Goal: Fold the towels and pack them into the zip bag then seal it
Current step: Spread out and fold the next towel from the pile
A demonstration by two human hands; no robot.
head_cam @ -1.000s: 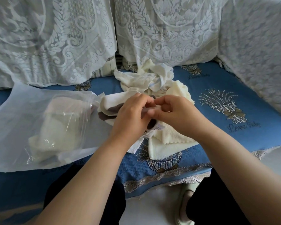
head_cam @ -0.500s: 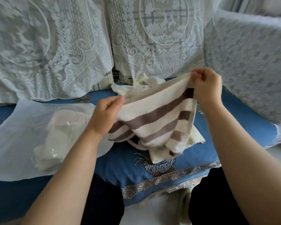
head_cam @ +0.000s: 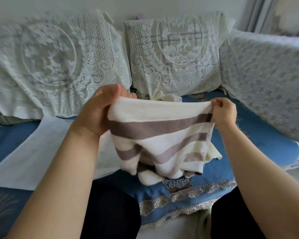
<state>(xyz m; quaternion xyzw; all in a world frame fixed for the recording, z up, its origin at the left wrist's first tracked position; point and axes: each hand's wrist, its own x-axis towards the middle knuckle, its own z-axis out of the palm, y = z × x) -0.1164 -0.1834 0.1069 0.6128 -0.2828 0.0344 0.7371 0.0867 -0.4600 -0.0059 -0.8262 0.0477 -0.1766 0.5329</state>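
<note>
The sofa seat (head_cam: 259,135), with its blue cover, is serving as the working ground, and everything else is lying on or hanging above it. The zip bag (head_cam: 34,152) is lying flat on the seat, to the left of the striped towel, probably parked within easy reach for packing; its mouth and contents are not readable here. The striped towel (head_cam: 162,135) is hanging above the seat's front part, stretched by its top edge so that its lower half is sagging in loose folds, likely to straighten it before the first fold. A heap of cream towels (head_cam: 166,98) is waiting behind the striped towel, toward the lace-covered cushions (head_cam: 176,54). The left hand (head_cam: 100,111) is gripping the striped towel's upper left corner with curled fingers; the right hand (head_cam: 223,112) is pinching its upper right corner.
</note>
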